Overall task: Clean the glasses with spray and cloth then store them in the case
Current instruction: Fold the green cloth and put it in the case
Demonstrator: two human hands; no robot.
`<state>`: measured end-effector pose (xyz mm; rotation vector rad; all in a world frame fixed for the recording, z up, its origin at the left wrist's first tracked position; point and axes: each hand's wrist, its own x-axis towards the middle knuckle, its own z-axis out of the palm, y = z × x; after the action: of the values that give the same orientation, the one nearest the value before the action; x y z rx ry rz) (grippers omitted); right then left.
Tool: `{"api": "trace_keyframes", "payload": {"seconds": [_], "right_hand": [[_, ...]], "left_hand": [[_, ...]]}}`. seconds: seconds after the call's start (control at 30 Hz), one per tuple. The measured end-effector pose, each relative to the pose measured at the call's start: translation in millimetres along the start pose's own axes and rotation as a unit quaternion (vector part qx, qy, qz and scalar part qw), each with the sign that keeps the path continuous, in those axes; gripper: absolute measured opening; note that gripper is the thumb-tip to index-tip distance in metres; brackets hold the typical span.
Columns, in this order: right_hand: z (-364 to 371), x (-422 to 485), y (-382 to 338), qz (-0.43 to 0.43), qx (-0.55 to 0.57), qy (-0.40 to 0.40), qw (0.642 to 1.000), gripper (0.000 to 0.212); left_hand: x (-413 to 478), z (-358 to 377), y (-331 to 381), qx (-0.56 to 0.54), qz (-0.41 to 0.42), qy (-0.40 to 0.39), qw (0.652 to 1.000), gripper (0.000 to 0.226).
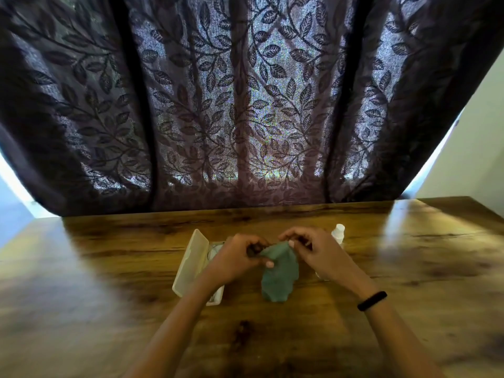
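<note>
Both hands are raised just above the wooden table (109, 268). My left hand (234, 259) grips the dark-framed glasses (255, 249), mostly hidden in its fingers. A grey-green cloth (279, 271) is draped over the glasses and hangs down to the table. My right hand (313, 249) pinches the top of the cloth against the glasses. A white glasses case (191, 261) lies open to the left, partly hidden behind my left wrist. A small white spray bottle (339, 232) stands behind my right hand.
A dark curtain (245, 105) with a leaf pattern hangs along the table's far edge. A black band (372, 300) sits on the right wrist. Bright window light glares on the table at both sides.
</note>
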<state>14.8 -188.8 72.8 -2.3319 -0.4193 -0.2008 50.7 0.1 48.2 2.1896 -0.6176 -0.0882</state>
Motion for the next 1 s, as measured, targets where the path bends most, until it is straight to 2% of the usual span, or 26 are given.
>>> {"api": "trace_keyframes", "payload": {"seconds": [0.13,0.23,0.33,0.43,0.5,0.57,0.67,0.87,1.0], "right_hand": [[5.3,5.3,3.9,0.051,0.013,0.012,0.999,0.022],[6.3,11.9,2.1,0.114,0.151,0.028,0.981,0.019],[5.2,17.4,-1.3,0.096,0.252,0.079,0.960,0.017],[5.3,14.7,1.4,0.063,0.208,0.103,0.971,0.014],[8.4,5.9,8.5,0.075,0.143,0.069,0.984,0.017],[16.2,-6.5,18.3,0.106,0.073,-0.017,0.992,0.026],[30.4,-24.6,29.2,0.140,0.000,-0.125,0.982,0.030],[34.6,-35.6,36.6,0.123,-0.054,-0.183,0.974,0.024],[37.9,-31.0,40.0,0.131,-0.044,-0.175,0.975,0.019]], "left_hand": [[8.8,-14.4,0.2,0.081,-0.005,0.035,0.996,0.019],[16.0,-21.9,6.6,0.094,-0.004,0.099,0.991,0.017],[18.9,-24.6,15.5,0.059,0.028,0.165,0.984,0.015],[13.3,-20.8,14.6,0.072,0.067,0.176,0.979,0.016],[3.6,-13.7,7.0,0.104,0.036,0.131,0.985,0.019],[-8.5,-1.5,-3.5,0.164,-0.004,0.043,0.985,0.024],[-24.9,16.6,-13.8,0.221,-0.010,-0.061,0.973,0.027],[-34.9,24.7,-18.3,0.222,-0.012,-0.132,0.966,0.028],[-27.7,24.0,-21.7,0.199,-0.026,-0.145,0.969,0.031]]}}
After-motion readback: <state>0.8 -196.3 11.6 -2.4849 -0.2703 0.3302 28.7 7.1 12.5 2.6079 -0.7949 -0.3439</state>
